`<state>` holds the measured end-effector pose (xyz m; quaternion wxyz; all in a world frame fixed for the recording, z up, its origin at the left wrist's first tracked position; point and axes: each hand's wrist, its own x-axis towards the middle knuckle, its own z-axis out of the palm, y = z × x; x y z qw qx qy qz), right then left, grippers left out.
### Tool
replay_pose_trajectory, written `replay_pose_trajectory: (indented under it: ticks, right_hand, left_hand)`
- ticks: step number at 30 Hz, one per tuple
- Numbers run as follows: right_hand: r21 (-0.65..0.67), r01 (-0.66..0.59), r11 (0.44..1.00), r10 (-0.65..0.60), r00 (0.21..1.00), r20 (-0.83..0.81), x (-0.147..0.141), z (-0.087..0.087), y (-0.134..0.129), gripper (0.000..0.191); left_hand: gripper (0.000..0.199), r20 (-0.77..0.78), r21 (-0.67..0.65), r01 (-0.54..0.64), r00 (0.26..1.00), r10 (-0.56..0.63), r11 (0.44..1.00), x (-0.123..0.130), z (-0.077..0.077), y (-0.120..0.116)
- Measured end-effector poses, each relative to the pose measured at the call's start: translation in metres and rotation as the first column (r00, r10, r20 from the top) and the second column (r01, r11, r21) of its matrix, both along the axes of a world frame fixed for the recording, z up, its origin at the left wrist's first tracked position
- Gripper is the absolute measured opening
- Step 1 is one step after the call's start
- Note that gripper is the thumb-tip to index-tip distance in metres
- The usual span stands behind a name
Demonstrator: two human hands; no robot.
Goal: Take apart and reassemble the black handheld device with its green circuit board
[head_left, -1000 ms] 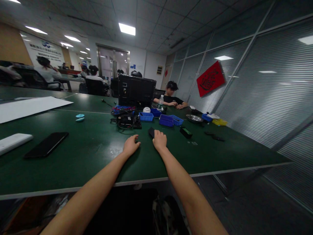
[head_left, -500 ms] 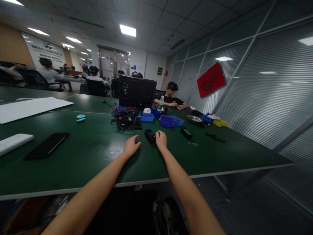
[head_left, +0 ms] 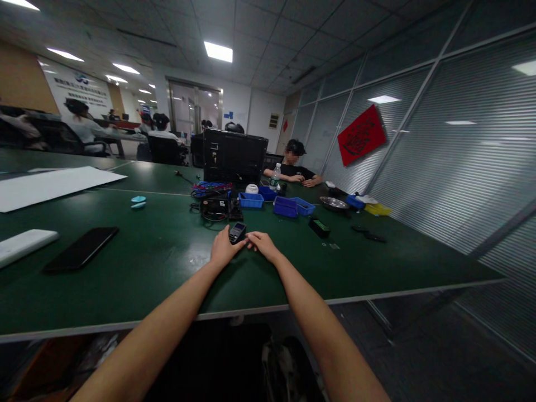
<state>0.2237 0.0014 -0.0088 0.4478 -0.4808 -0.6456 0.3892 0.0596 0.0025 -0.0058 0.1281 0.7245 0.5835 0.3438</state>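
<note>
Green, smooth and faintly glossy, the tabletop (head_left: 167, 296) spreads out below me, and the black monitor (head_left: 235, 153), its back panel facing my way, is my marker. Look at the crowd on its near side: a blue and red cable tangle (head_left: 211, 188), a boxy black unit (head_left: 214, 207) trailing leads, a round white thing (head_left: 252, 189), a blue plastic basket (head_left: 250, 201), all standing between my hands and the monitor. Just to its right, a clear bottle (head_left: 275, 176); nearer me, a violet-blue bin (head_left: 285, 207); well to its right, a shiny round metal dish (head_left: 334, 204). Off to its left and much nearer me lies a flat black phone (head_left: 81, 249).

And here's the black handheld device (head_left: 237, 231), a chunky little block with a small screen and keys, on the near side of the monitor. My left hand (head_left: 225, 246) has hold of it, thumb across the near edge. My right hand (head_left: 262, 244) has its fingers loosely bent, tips beside my left thumb; whether they pinch anything I can't tell.

What a switch! Half a second ago the device lay beside my right hand, apart from my left; now it's over to the left, in my left grip, and my right fingers have swung inward.
</note>
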Motion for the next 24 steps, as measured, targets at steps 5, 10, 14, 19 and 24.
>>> replay_pose_trajectory:
  ticks: [5, 10, 14, 19, 24]
  right_hand:
    - [-0.033, 0.01, 0.999, -0.011, 0.999, -0.046, 0.007, -0.003, 0.005, 0.025]
    - [-0.051, 0.06, 0.997, -0.065, 0.994, -0.094, 0.013, -0.006, 0.008, 0.02]
    - [-0.056, 0.065, 0.996, -0.072, 0.99, -0.123, 0.015, -0.008, 0.01, 0.018]
    - [-0.062, 0.062, 0.996, -0.069, 0.99, -0.126, 0.015, -0.007, 0.009, 0.017]
    - [-0.065, 0.066, 0.996, -0.073, 0.99, -0.119, 0.014, -0.003, 0.006, 0.015]
  left_hand:
    - [0.055, -0.05, -0.079, 0.0, 0.999, -0.003, 0.997, -0.003, 0.0, -0.001]
    - [0.049, -0.025, -0.083, -0.013, 1.0, 0.011, 0.996, -0.011, -0.001, 0.004]
    - [0.051, -0.024, -0.096, -0.053, 0.998, 0.051, 0.994, -0.025, 0.001, 0.009]
    - [0.046, -0.046, -0.132, -0.129, 0.991, 0.124, 0.983, -0.06, 0.008, 0.017]
    - [0.049, -0.095, -0.153, -0.266, 0.963, 0.254, 0.952, -0.112, 0.019, 0.023]
